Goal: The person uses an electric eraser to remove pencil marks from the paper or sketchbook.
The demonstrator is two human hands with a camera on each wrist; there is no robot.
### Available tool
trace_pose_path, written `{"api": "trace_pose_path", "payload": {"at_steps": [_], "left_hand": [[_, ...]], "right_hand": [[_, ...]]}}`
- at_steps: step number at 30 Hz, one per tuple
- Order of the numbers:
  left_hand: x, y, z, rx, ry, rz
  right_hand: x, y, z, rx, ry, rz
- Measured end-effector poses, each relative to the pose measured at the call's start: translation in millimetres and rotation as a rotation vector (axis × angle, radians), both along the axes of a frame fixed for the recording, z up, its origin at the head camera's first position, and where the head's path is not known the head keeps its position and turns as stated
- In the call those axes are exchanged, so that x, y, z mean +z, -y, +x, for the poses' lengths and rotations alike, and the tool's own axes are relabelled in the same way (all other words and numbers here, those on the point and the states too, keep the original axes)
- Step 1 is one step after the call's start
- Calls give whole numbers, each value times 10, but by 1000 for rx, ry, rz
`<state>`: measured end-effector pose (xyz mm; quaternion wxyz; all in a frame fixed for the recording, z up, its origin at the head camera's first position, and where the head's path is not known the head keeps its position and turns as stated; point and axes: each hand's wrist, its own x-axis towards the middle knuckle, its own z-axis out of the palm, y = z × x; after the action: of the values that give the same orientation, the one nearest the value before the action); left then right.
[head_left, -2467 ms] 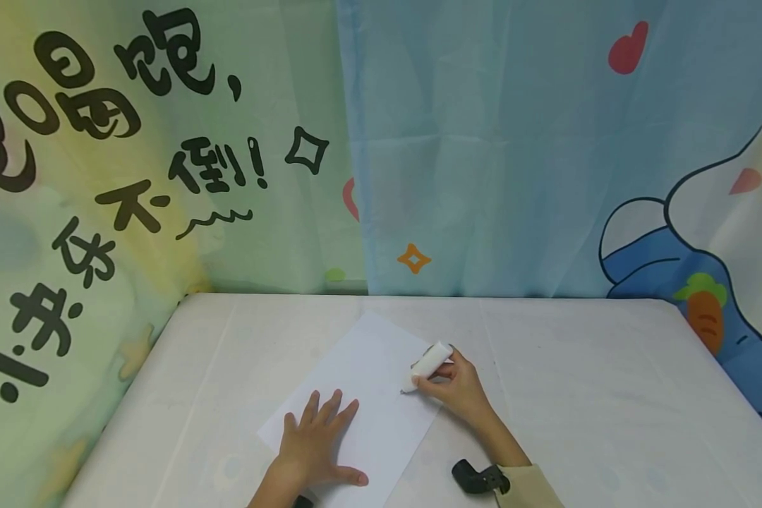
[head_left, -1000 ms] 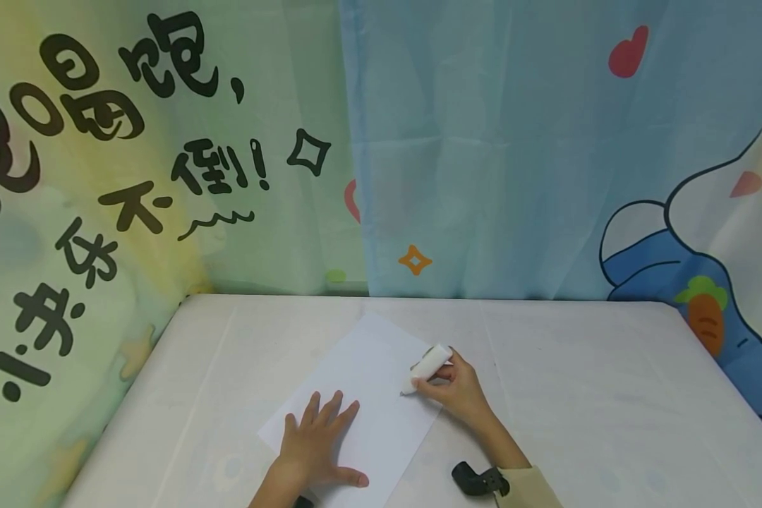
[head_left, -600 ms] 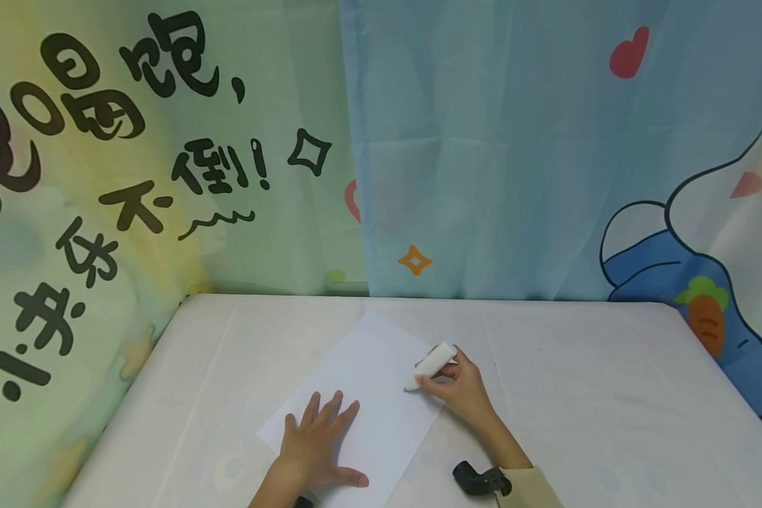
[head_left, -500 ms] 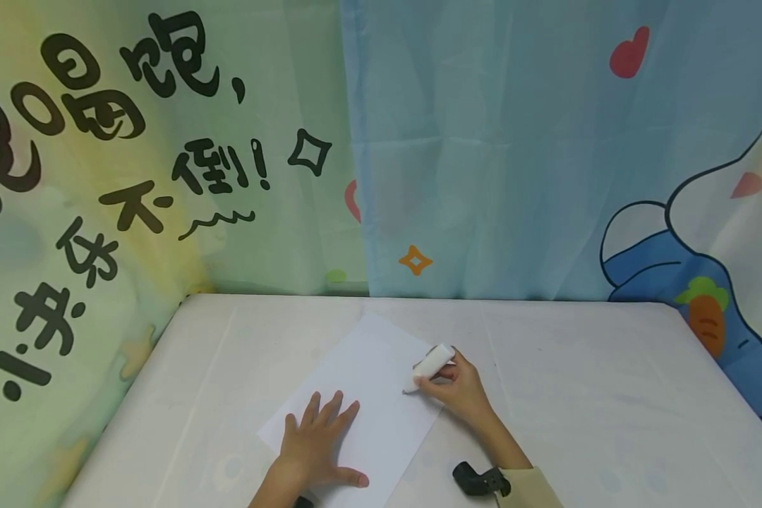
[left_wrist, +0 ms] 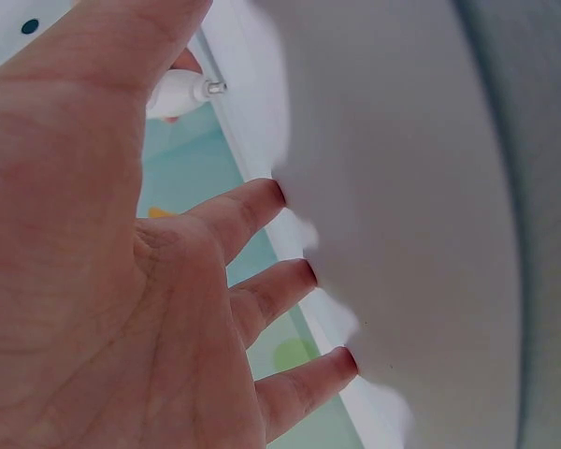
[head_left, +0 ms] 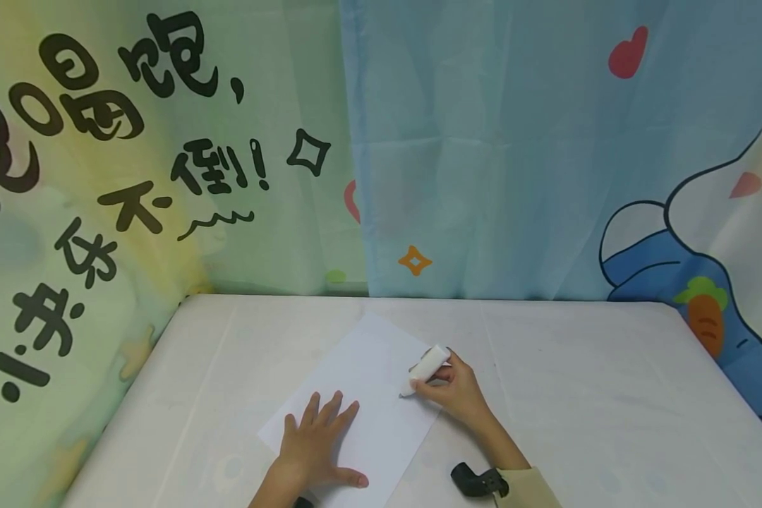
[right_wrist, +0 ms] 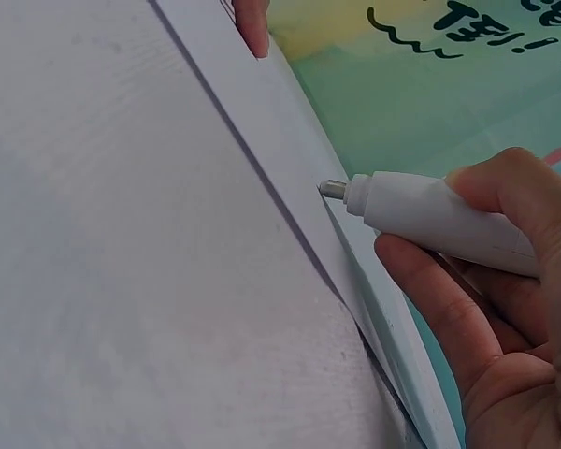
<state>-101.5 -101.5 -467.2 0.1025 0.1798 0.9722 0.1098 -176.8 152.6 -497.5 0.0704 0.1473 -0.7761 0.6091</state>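
A sheet of white paper (head_left: 368,353) lies slantwise on the table. My left hand (head_left: 314,448) rests on its near left part, fingers spread and thumb out to the right. In the left wrist view, fingertips (left_wrist: 304,271) touch the sheet. My right hand (head_left: 460,391) is at the sheet's right side, holding a thick white pen-like tool (head_left: 427,367) between thumb and fingers. The tool leans, its narrow metal tip (right_wrist: 333,189) pointing down at the paper. Whether the tip touches cannot be made out. I see no clear marks on the sheet.
A white cloth covers the table (head_left: 578,395). Behind it hangs a printed curtain (head_left: 482,176) with dark lettering, a heart and a cartoon figure. A black wrist camera mount (head_left: 479,481) sits by the right sleeve (head_left: 527,488).
My right hand and the tool make small strokes over one spot: slightly up and right at 0.6 s ago, now back slightly down and left. My left hand and the paper stay still.
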Motion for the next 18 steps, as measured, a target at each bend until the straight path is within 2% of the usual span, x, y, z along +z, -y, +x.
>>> {"api": "trace_pose_path", "payload": {"at_steps": [7,13,18], "left_hand": [[-11,2,2,2,2,-3],[-21,3,-7,0,3,-9],[-121,38,-31,-12,-24,6]], "right_hand": [[24,1,12,19,41,-14],[2,-7,-3,-1,4,-15],[-9,-16,-15,-21,-5,1]]}}
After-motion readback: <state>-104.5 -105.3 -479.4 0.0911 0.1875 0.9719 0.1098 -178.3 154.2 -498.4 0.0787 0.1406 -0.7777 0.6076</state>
